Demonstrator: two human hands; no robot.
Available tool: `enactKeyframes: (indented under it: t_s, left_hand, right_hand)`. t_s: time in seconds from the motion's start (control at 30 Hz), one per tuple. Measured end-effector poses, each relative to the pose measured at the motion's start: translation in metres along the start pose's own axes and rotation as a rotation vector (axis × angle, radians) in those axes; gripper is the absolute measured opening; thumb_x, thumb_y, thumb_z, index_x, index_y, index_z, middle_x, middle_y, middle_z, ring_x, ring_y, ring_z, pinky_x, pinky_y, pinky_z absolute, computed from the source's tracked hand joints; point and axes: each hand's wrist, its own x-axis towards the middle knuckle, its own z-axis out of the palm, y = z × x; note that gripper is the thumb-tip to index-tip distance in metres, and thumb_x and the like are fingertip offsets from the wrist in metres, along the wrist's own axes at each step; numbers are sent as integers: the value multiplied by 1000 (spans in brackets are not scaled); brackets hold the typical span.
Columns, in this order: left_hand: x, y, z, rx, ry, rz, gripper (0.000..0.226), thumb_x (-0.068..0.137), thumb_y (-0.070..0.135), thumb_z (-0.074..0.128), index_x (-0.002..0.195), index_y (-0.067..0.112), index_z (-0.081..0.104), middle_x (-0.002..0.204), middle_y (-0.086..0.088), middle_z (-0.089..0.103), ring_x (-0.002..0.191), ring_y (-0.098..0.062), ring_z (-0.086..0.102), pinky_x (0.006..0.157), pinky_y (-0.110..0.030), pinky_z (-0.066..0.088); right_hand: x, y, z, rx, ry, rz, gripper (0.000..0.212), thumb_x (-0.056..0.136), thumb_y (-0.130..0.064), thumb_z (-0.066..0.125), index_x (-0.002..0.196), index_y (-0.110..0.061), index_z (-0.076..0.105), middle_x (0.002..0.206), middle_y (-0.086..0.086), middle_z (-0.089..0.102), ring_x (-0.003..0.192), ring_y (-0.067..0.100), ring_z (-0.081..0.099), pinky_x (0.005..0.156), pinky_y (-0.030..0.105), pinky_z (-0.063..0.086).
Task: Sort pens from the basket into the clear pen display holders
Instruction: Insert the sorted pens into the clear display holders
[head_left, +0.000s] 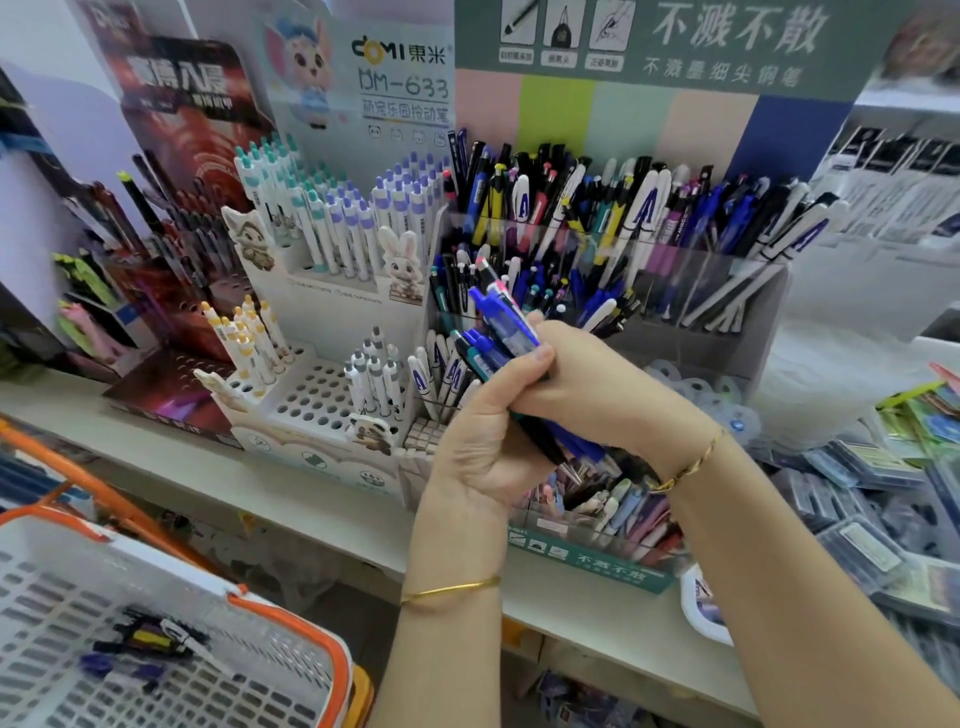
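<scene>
The clustered pens (505, 319) are blue, teal and black.

The camera rides on the person's head, facing forward and down, close over the left hand (483, 452) and right hand (592, 389) gripping pens (503, 323) before the clear pen display holders (675, 270); the basket (156, 557), lower left, is probably lens-stretched.

White shelf (171, 462) bears pen displays (311, 400) (clear holder (727, 296) among them), packets (857, 525) beside.
</scene>
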Motion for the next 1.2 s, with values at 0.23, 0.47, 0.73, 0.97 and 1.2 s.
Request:
enactKeyframes:
  t_s: [0.23, 0.47, 0.73, 0.97, 1.2]
  left_hand:
    - [5, -3, 7, -250, -40, 54, 27, 77, 16, 59, 100, 25, 69, 95, -6, 74, 84, -23, 72, 80, -44, 55]
    - [1, 0, 18, -233, 40, 64, 15, 77, 22, 64, 87, 14, 70, 85, -9, 72, 74, -25, 72, 77, -47, 54]
    - [4, -5, 27, -140, 80, -41, 46, 98, 29, 49, 73, 2, 76, 82, -17, 73, 72, -27, 73, 84, -42, 54]
    - [13, -17, 32, -83, 161, -43, 32, 98, 26, 49, 97, 1, 67, 89, -18, 72, 83, -29, 70, 79, -43, 56]
    - [24, -10, 26, -18, 294, 54, 33, 98, 21, 51, 70, 9, 63, 64, -3, 68, 74, -18, 65, 86, -47, 52]
  right_hand:
    - [-1, -3, 5, -405, 98, 90, 28, 90, -38, 54, 85, -13, 42, 76, 0, 44, 64, 19, 47, 58, 36, 40]
    - [-16, -2, 4, -244, 243, 14, 30, 87, -42, 56, 90, -16, 42, 87, -3, 40, 74, 10, 41, 56, 22, 29]
    - [-35, 8, -2, 43, 436, 42, 18, 98, -22, 45, 95, -11, 59, 95, 5, 53, 83, 7, 48, 71, 12, 38]
    - [-39, 24, -5, 216, 572, 114, 10, 93, -18, 58, 88, -15, 67, 87, -9, 63, 84, 4, 58, 74, 16, 46]
    - [-20, 42, -25, 384, 845, 183, 6, 97, -21, 51, 96, -16, 54, 86, -4, 57, 80, 13, 59, 70, 26, 48]
